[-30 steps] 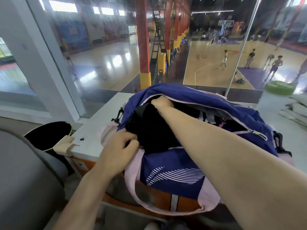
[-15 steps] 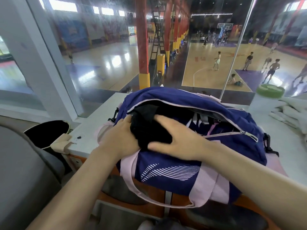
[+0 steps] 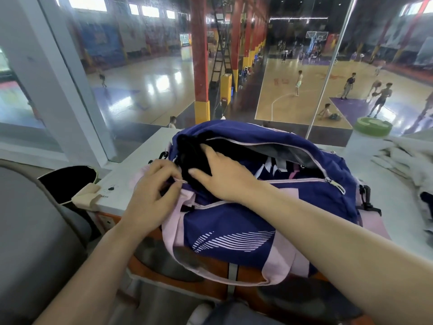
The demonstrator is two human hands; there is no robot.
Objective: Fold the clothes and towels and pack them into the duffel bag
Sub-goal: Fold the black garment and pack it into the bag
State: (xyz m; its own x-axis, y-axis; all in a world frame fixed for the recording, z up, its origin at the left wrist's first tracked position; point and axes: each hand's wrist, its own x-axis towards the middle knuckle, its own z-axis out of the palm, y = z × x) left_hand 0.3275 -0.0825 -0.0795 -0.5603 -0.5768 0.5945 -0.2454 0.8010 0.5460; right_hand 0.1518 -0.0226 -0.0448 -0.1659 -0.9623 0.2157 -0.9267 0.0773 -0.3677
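Pressing the black garment into the duffel bag on the desk, my right hand lies flat (fingers straight); my left hand pinches the zipper edge, holding it open.

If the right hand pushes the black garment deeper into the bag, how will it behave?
The black garment looks soft and bunched, so it will probably crumple and give way rather than slide as one piece. The open duffel bag sags, so its rim may fold inward unless the left hand holds it. It seems light.
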